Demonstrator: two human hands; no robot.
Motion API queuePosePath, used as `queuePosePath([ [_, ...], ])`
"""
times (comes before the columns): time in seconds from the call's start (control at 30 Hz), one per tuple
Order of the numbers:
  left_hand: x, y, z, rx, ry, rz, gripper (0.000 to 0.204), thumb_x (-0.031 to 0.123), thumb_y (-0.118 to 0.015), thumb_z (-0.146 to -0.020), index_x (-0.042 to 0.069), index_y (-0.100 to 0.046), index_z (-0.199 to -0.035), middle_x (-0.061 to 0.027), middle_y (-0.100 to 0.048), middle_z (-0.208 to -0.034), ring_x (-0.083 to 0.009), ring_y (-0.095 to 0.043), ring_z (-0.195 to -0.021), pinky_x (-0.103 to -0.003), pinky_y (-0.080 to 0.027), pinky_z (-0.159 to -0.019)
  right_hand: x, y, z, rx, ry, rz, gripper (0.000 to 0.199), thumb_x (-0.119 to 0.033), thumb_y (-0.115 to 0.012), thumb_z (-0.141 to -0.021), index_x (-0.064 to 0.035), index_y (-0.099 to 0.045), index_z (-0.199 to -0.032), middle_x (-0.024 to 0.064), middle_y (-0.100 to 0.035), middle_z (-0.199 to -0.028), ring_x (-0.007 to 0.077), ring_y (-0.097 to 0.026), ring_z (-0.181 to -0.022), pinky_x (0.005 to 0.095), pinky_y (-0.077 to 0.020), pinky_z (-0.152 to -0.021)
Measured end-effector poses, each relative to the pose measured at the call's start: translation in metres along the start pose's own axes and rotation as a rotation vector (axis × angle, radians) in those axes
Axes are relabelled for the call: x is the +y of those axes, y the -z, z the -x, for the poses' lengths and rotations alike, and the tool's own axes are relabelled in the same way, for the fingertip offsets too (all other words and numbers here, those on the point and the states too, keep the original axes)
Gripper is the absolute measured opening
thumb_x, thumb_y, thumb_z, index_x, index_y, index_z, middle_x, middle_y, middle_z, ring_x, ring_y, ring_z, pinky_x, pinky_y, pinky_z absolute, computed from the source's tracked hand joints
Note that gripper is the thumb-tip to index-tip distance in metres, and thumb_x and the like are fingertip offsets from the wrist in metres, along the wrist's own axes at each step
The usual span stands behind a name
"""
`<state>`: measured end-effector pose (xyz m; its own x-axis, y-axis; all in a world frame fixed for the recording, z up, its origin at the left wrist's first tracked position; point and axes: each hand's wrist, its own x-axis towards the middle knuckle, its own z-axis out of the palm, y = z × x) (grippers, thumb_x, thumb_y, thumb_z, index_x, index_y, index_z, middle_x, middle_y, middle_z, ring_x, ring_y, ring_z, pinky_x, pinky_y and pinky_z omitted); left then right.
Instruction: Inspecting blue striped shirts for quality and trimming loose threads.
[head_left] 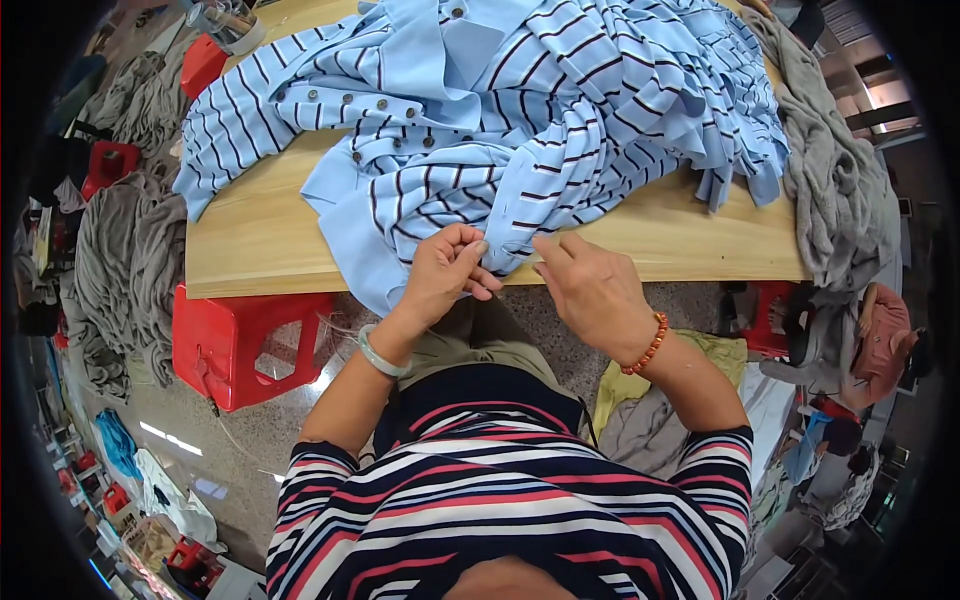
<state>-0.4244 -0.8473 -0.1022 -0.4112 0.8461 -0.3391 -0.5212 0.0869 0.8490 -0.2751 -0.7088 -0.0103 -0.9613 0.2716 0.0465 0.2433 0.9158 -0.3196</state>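
Worktop (260, 235), wooden: heap of blue striped shirts (520, 110) spread across it, one hem hanging over the near edge; grey cloth (830, 170) at right. Left hand (445, 275), fingers pinched shut on that hem; right hand (590, 290), fingers narrow, touching it. Risk: a tug may drag the heap off; anything pinched is too small to see.

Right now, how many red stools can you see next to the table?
2 by the table: one red stool under its near left edge, another red stool at its far left corner. More may be hidden behind cloth.
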Motion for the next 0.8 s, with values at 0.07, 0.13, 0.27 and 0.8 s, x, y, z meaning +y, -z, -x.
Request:
queuePosePath([
  [0.07, -0.001, 0.002, -0.001, -0.001, -0.010, -0.004, 0.018, 0.014, -0.052, -0.097, -0.001, -0.052, -0.106, -0.0080, -0.063, -0.081, -0.0154, -0.068, -0.064, -0.023, -0.056, -0.053, -0.002, -0.004, -0.003, -0.002, 0.031, 0.023, 0.025, -0.015, -0.061, -0.088, -0.0039, -0.060, -0.111, 0.0112, -0.058, -0.080, 0.0309, -0.061, -0.070, 0.0411, -0.0476, -0.059],
  [0.13, -0.001, 0.003, -0.002, -0.002, -0.021, -0.006, 0.018, 0.015, -0.051, -0.098, -0.001, -0.051, -0.106, -0.0085, -0.063, -0.081, -0.0162, -0.068, -0.064, -0.024, -0.056, -0.053, -0.006, -0.004, -0.007, -0.055, 0.043, 0.045, 0.027, -0.014, -0.060, -0.088, -0.0023, -0.059, -0.112, 0.0106, -0.057, -0.080, 0.0289, -0.061, -0.071, 0.0406, -0.0475, -0.058],
  [0.27, -0.003, 0.002, -0.002, -0.013, -0.049, -0.006, 0.017, 0.015, -0.050, -0.099, -0.001, -0.049, -0.106, -0.0085, -0.063, -0.084, -0.0167, -0.068, -0.064, -0.024, -0.057, -0.053, -0.014, -0.005, -0.010, -0.084, 0.063, 0.082, 0.029, -0.011, -0.060, -0.085, -0.0011, -0.059, -0.112, 0.0115, -0.056, -0.081, 0.0288, -0.061, -0.071, 0.0397, -0.0481, -0.058],
  [0.8, -0.023, -0.015, 0.005, 0.260, -0.497, -0.421, 0.008, 0.008, -0.048, -0.098, 0.001, -0.050, -0.099, -0.0055, -0.060, -0.063, -0.0133, -0.066, -0.054, -0.026, -0.051, -0.045, -0.034, -0.039, -0.021, -0.006, 0.028, 0.197, 0.028, -0.013, -0.064, -0.078, 0.0003, -0.054, -0.100, 0.0128, -0.056, -0.080, 0.0280, -0.062, -0.068, 0.0360, -0.0496, -0.057],
])
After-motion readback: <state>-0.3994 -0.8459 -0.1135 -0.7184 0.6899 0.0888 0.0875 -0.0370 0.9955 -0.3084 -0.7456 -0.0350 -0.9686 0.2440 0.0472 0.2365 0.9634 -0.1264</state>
